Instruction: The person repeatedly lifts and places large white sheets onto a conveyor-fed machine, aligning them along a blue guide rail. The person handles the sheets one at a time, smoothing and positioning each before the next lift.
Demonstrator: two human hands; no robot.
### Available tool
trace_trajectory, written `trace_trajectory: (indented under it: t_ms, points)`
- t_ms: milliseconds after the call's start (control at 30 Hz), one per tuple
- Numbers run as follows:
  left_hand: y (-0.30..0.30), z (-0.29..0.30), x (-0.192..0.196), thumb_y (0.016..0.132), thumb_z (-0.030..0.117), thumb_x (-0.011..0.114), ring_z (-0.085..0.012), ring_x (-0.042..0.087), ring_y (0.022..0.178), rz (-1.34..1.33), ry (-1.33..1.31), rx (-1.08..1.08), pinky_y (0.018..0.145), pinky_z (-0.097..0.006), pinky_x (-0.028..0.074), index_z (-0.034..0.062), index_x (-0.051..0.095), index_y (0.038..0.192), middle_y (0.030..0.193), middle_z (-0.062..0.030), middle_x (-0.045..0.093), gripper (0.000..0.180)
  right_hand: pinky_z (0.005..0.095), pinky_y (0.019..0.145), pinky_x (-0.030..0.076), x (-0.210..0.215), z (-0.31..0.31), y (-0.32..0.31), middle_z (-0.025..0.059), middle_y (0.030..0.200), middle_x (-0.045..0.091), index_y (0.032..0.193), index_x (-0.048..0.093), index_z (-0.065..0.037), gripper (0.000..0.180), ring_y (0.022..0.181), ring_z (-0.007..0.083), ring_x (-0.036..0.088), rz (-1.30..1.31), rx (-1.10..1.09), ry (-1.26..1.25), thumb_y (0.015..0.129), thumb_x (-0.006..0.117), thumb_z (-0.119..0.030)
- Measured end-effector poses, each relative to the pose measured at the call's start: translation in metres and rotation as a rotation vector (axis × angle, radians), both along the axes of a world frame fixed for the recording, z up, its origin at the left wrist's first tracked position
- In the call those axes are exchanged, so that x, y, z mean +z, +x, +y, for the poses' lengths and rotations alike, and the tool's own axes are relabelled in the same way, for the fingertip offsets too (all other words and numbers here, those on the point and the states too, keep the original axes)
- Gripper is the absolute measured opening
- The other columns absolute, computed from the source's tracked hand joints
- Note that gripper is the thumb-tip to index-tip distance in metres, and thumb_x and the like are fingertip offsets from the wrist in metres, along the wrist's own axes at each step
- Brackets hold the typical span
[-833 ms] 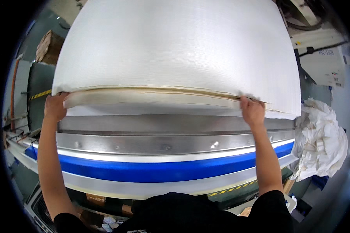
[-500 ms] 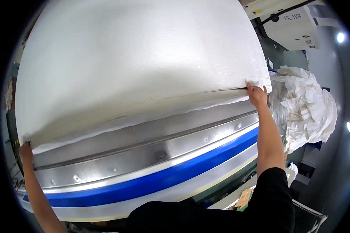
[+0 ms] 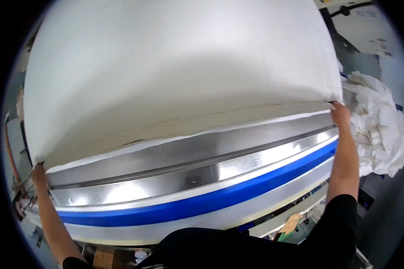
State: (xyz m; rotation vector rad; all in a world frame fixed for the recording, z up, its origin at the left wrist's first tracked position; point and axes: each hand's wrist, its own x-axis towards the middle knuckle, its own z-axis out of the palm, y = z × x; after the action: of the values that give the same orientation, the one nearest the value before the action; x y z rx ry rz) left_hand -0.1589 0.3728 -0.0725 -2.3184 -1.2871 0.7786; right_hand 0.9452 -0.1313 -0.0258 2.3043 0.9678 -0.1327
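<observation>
A wide sheet of white fabric (image 3: pixel 184 54) lies over a machine bed, its near edge showing several thin layers. My left hand (image 3: pixel 39 175) is closed on the near left corner of the fabric, fingertips tucked under or behind it. At the near right corner, my right hand (image 3: pixel 341 114) grips the edge, its fingers partly hidden by the cloth. Both arms are stretched wide apart, and the edge between them runs slightly slanted, higher at the right. Just in front of that edge is a bare metal plate (image 3: pixel 202 145).
A blue strip (image 3: pixel 202 201) and a pale rail run along the machine's front, close to my body. To the right sits a heap of crumpled white fabric (image 3: pixel 377 125). A white machine housing (image 3: pixel 361 29) stands far right. A brown cardboard piece (image 3: pixel 292 223) lies near my right elbow.
My right hand has slid right along the edge to the corner, and its raised fingers have closed down. The left hand stays at its corner. The view has shifted somewhat.
</observation>
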Motion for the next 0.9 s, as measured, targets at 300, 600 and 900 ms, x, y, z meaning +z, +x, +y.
trace_trajectory:
  t_ms: [300, 600, 900]
  points:
    - [0.071, -0.05, 0.107, 0.086, 0.009, 0.042, -0.0327, 0.059, 0.096, -0.034, 0.048, 0.329, 0.085, -0.044, 0.045, 0.0197, 0.063, 0.11, 0.106, -0.0071, 0.064, 0.034, 0.0427, 0.084, 0.046, 0.083, -0.018, 0.014, 0.0146, 0.102, 0.065, 0.112, 0.062, -0.015, 0.035, 0.097, 0.0333, 0.06, 0.009, 0.101, 0.053, 0.08, 0.049, -0.016]
    - [0.057, -0.111, 0.154, 0.08, 0.006, 0.046, -0.0319, 0.059, 0.096, 0.165, -0.246, 0.198, 0.085, -0.043, 0.045, 0.011, 0.063, 0.108, 0.101, -0.0127, 0.065, 0.033, 0.0415, 0.087, 0.045, 0.131, -0.138, 0.026, 0.0189, 0.107, 0.062, 0.111, 0.063, -0.012, 0.04, 0.101, 0.0359, 0.058, 0.104, 0.192, -0.048, 0.072, 0.054, -0.008]
    - [-0.01, -0.214, 0.079, 0.074, 0.01, 0.06, -0.0227, 0.062, 0.099, 0.612, -0.624, 0.257, 0.086, -0.044, 0.046, 0.0166, 0.069, 0.096, 0.101, -0.0058, 0.067, 0.025, 0.0428, 0.074, 0.051, 0.083, -0.191, -0.045, 0.011, 0.084, 0.067, 0.098, 0.068, -0.015, 0.028, 0.079, 0.0313, 0.064, 0.248, 0.391, -0.413, 0.071, 0.06, -0.014]
